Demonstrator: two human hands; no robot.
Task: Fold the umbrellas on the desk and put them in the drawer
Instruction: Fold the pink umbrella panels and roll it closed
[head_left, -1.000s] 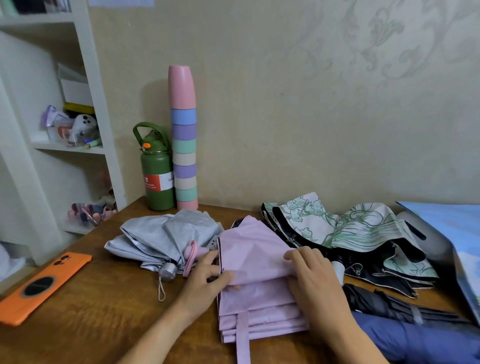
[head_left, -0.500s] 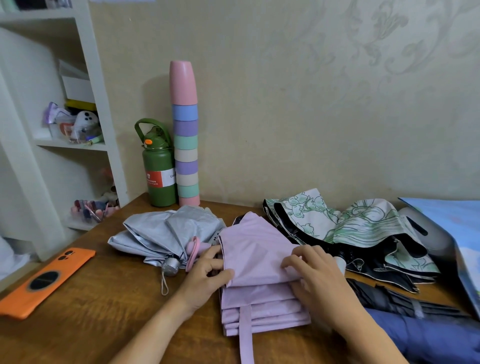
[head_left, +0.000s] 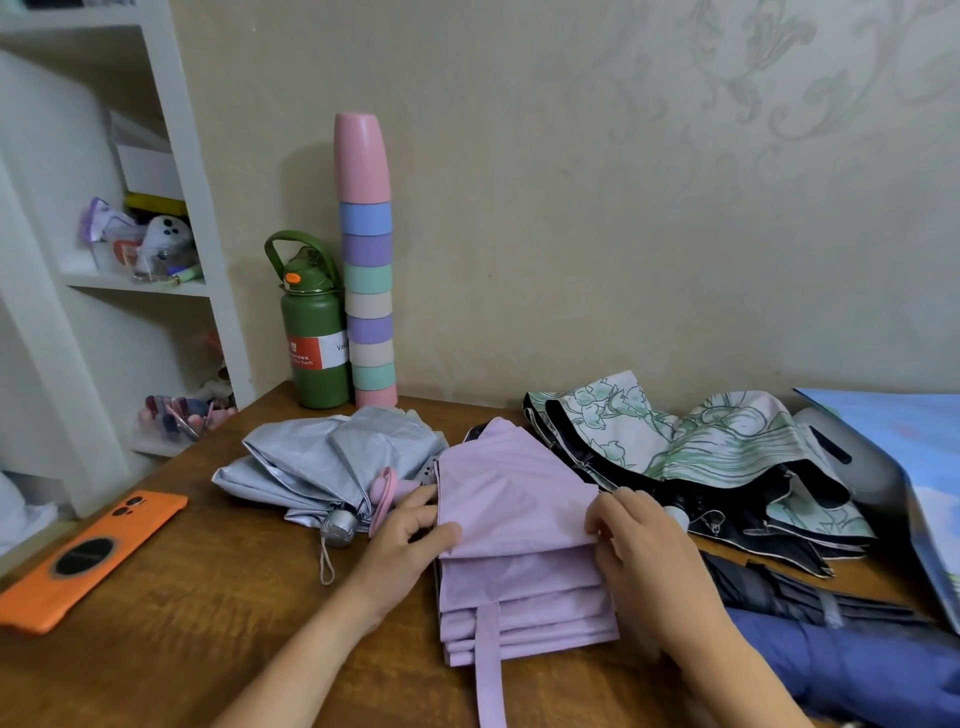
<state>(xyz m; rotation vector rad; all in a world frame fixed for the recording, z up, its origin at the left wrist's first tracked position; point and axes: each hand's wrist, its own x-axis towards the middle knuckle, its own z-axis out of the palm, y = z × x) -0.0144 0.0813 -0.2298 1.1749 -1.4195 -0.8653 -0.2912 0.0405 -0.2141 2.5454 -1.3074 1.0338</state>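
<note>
A wooden bench (head_left: 156, 639) carries a lilac umbrella (head_left: 519, 545), its panels stacked flat at the centre. Left of it lies a grey umbrella (head_left: 332, 462); right, a floral one (head_left: 701, 452). Left hand (head_left: 405, 545) fingers pinch its left edge; right hand (head_left: 644, 561) fingers pinch its right edge.

Both hands low, forward: left (head_left: 410, 540) pinching, right (head_left: 641, 558) curled.

Pleated lilac umbrella (head_left: 514, 525) lies flat mid-desk (head_left: 156, 649).
</note>
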